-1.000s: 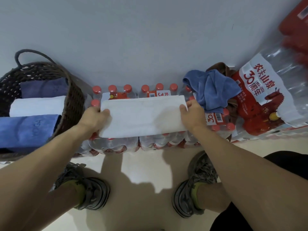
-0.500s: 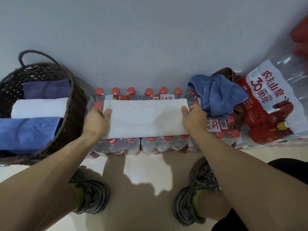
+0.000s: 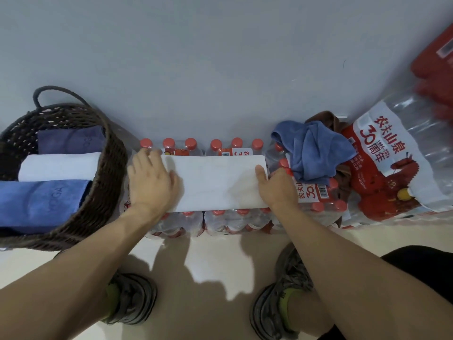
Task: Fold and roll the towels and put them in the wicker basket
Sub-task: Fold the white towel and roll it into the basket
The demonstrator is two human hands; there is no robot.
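The white towel [image 3: 215, 184] lay as a long folded strip across the tops of the shrink-wrapped water bottle packs [image 3: 220, 219] against the wall, running left to right between the person's two hands. Half a second before, the left hand [image 3: 150, 182] had been holding the strip's left end by the edge; now it had come over on top of that end, palm down, fingers spread and fairly straight, pressing the cloth flat rather than gripping it. The right hand [image 3: 275, 188] had hardly moved: it sat at the right end, thumb lying on the towel's surface, though I could not tell whether the fingers were curled under the edge or only resting against it.

To me that flattening looked like the close of the folding, with the rolling about to start from one end. The strip sat square and smooth, so it seemed ready for that.

In the wicker basket [image 3: 107, 173], just left of the bottle packs, three rolled towels already lay side by side: a dark purple one farthest, a white one in the middle, a blue one nearest. On the right, a crumpled blue towel [image 3: 311, 150] sat heaped over a brown towel [image 3: 326, 119], both untouched, so there was a fair bit of the job left.
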